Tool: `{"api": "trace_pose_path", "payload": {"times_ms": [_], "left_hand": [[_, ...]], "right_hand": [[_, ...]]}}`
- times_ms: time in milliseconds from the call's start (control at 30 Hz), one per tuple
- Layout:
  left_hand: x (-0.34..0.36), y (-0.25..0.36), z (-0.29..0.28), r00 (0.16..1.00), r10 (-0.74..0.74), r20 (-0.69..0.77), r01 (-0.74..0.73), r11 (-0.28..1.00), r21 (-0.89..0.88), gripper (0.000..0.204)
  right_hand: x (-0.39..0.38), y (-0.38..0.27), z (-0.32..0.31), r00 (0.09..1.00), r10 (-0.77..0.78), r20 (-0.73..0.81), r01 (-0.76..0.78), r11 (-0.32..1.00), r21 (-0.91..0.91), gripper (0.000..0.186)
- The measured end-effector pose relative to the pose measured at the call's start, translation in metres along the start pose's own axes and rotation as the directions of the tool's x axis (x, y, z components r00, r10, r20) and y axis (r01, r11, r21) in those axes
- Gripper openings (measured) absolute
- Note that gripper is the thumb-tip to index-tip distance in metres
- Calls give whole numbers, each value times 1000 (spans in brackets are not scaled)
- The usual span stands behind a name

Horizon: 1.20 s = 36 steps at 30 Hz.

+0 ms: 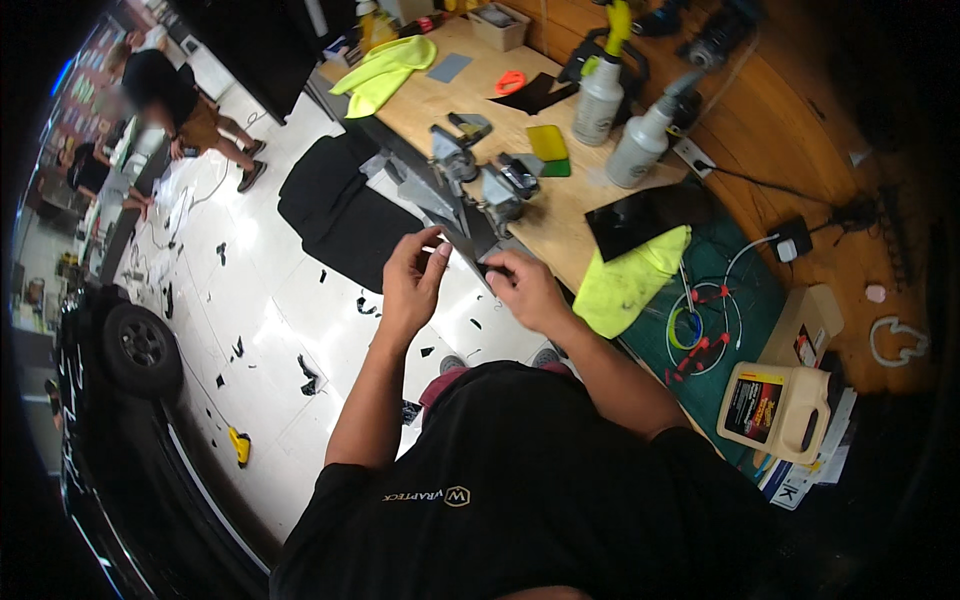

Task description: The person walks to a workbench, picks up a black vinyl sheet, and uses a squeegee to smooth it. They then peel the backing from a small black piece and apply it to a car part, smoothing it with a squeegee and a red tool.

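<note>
A thin, flat grey strip is being held near the centre of the frame, its lower end being pinched by the right hand. The left hand is being held beside it, fingers curled; whether it is gripping cannot be told. Just above, silver metal clamps are being supported by a pale wooden workbench.

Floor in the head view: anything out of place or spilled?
Dark scraps lie strewn over the pale floor, like uncleared litter. A yellow tool lies there too, near the black vehicle, where it could be stepped on. No liquid spill is discernible.
</note>
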<state>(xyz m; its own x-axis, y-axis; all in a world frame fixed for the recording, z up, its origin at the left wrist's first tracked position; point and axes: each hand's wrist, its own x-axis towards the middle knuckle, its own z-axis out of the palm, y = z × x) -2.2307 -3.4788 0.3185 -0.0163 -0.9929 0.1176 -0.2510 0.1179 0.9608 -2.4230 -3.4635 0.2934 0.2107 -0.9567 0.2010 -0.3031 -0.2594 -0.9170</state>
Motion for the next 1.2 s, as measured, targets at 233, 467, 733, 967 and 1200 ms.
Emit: {"api": "trace_pose_path", "payload": {"times_ms": [233, 467, 733, 967, 1200], "left_hand": [[-40, -41, -55, 973, -164, 161, 208, 927, -312, 22], [-59, -56, -81, 961, -231, 153, 274, 875, -400, 22], [-60, -48, -111, 940, -289, 179, 339, 756, -560, 23], [-84, -35, -88, 945, -291, 148, 323, 769, -552, 25], [-106, -7, -17, 942, -288, 172, 335, 800, -497, 23]], "right_hand": [[-10, -46, 79, 992, -71, 102, 73, 997, -10, 29], [-16, -58, 125, 997, -75, 19, 78, 975, -209, 14], [-12, -76, 137, 982, -189, 30, 190, 954, -230, 25], [-31, -66, 111, 963, -265, 51, 270, 955, -121, 33], [-72, -42, 43, 953, -301, 31, 303, 946, -118, 34]]}}
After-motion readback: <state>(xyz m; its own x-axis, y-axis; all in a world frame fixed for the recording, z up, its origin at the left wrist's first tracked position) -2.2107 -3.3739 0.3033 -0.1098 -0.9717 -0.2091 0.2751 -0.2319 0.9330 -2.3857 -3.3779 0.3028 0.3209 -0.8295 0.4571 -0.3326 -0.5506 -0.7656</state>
